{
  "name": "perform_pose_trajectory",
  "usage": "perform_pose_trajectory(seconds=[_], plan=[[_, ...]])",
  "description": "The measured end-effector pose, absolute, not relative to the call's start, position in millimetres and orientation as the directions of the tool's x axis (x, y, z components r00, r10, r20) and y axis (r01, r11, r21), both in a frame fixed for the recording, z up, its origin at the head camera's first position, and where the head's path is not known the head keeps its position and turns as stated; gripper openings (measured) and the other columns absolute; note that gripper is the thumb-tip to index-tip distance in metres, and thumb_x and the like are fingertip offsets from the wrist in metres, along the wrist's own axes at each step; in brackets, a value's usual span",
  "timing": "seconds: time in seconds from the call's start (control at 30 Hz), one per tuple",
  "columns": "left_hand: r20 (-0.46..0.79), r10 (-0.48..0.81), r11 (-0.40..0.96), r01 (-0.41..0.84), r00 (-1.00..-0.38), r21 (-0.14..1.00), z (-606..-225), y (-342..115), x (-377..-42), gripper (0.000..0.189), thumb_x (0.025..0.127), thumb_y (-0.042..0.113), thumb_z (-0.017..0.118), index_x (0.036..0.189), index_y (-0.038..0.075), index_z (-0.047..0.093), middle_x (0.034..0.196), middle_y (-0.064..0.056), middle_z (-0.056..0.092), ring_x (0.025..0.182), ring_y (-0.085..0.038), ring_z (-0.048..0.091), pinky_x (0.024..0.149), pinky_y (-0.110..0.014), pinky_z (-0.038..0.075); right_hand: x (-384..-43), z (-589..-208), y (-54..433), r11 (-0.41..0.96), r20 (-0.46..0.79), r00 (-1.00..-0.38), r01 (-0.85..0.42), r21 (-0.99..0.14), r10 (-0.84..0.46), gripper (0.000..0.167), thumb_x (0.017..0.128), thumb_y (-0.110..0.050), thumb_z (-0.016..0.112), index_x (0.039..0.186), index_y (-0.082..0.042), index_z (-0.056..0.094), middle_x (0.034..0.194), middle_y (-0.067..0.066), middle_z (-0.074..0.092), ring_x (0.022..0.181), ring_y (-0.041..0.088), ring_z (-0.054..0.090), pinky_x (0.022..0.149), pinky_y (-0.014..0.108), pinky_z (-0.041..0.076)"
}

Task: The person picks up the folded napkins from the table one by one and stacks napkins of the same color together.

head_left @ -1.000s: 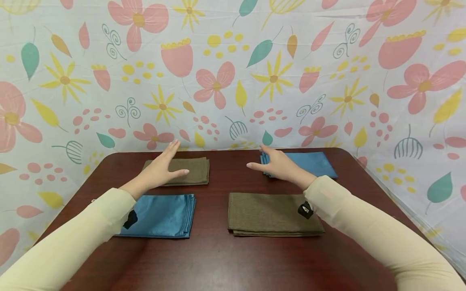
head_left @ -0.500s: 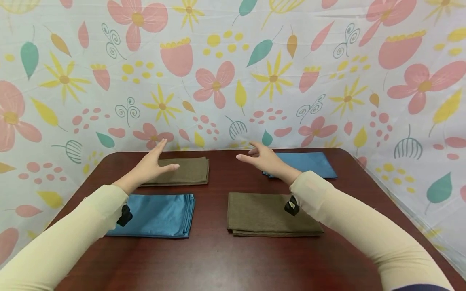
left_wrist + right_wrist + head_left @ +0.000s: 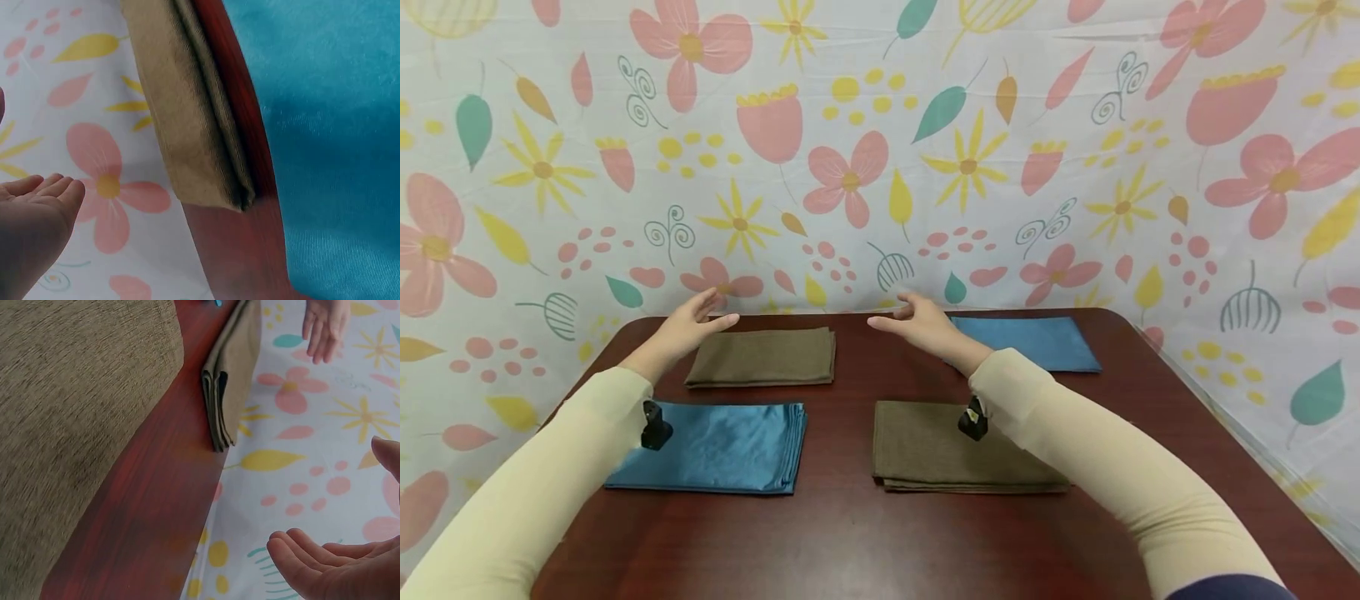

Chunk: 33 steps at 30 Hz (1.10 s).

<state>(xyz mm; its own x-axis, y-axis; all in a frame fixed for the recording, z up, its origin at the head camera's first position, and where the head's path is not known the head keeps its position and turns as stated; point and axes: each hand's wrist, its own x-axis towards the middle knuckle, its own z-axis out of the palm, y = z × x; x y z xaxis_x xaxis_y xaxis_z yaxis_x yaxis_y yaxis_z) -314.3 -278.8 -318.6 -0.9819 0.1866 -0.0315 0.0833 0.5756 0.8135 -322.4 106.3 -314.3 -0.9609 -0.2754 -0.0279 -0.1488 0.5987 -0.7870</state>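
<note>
Four folded cloths on a dark reddish-brown wooden tabletop (image 3: pixel 842 533), with two hands up in the air over the far half. Left hand (image 3: pixel 688 327) is by the outer end of the brown folded cloth (image 3: pixel 767 357) near the far left corner, fingers loosely extended and thumb spread away from them. Right hand (image 3: pixel 921 325) is just inward of the matte blue folded cloth (image 3: pixel 1030 342) near the far right corner, same deal: thumb and fingers apart, palm turned inward. Both wrist views have the hands clear of the fabric, and they're well apart from each other too.

Closer to the near edge, a shiny blue folded cloth (image 3: pixel 722 450) sits on the left, its layers showing at the inner end. Across from it on the right is another brown folded cloth (image 3: pixel 932 446), bigger-looking, partly covered by the right forearm. Sleeves are cream (image 3: pixel 535 483), with a little black gadget (image 3: pixel 656 426) at each wrist. Past the tabletop's far edge hangs a white floral backdrop (image 3: pixel 865 83), pink, yellow and teal.
</note>
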Motion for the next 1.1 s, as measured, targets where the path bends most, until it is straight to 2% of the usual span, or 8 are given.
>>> perform_pose_trajectory(seconds=[0.3,0.6,0.9,1.1], plan=[[-0.037,0.164,0.589,0.067,-0.986,0.805,-323.7,-293.8,-320.2,0.087,0.097,0.039,0.058,0.157,0.012,0.002,0.163,-0.017,0.008,0.149,-0.040,0.008,0.117,-0.061,0.017,-330.2,-319.6,90.5,0.540,-0.021,-0.959,-0.140,-0.830,-0.282,0.090,0.084,-0.054,0.069,0.153,-0.013,0.028,0.142,0.016,0.051,0.131,0.030,0.048,0.107,0.048,0.042],[-0.082,0.158,0.599,0.029,-0.984,0.800,-330.2,-304.7,-319.2,0.085,0.098,0.036,0.056,0.156,0.003,0.003,0.160,-0.023,0.014,0.146,-0.043,0.015,0.115,-0.062,0.020,-341.2,-329.3,75.1,0.464,-0.073,-0.961,-0.061,-0.884,-0.265,0.087,0.085,-0.049,0.071,0.152,-0.012,0.030,0.147,0.016,0.044,0.132,0.030,0.047,0.108,0.047,0.042],[-0.145,0.172,0.606,-0.011,-0.974,0.796,-342.6,-316.3,-323.5,0.087,0.097,0.037,0.059,0.156,0.003,0.005,0.160,-0.023,0.014,0.147,-0.043,0.012,0.115,-0.064,0.017,-350.4,-340.1,52.0,0.391,-0.166,-0.950,0.052,-0.919,-0.264,0.088,0.084,-0.043,0.074,0.150,-0.004,0.030,0.150,0.016,0.038,0.127,0.037,0.050,0.108,0.048,0.042],[-0.165,0.157,0.602,-0.038,-0.974,0.798,-350.6,-318.3,-327.2,0.085,0.098,0.036,0.058,0.156,0.005,0.005,0.160,-0.022,0.013,0.147,-0.043,0.011,0.114,-0.065,0.017,-350.8,-345.6,38.8,0.412,-0.224,-0.935,0.096,-0.906,-0.275,0.090,0.084,-0.049,0.072,0.151,-0.007,0.029,0.146,0.015,0.040,0.128,0.037,0.049,0.108,0.051,0.040]])
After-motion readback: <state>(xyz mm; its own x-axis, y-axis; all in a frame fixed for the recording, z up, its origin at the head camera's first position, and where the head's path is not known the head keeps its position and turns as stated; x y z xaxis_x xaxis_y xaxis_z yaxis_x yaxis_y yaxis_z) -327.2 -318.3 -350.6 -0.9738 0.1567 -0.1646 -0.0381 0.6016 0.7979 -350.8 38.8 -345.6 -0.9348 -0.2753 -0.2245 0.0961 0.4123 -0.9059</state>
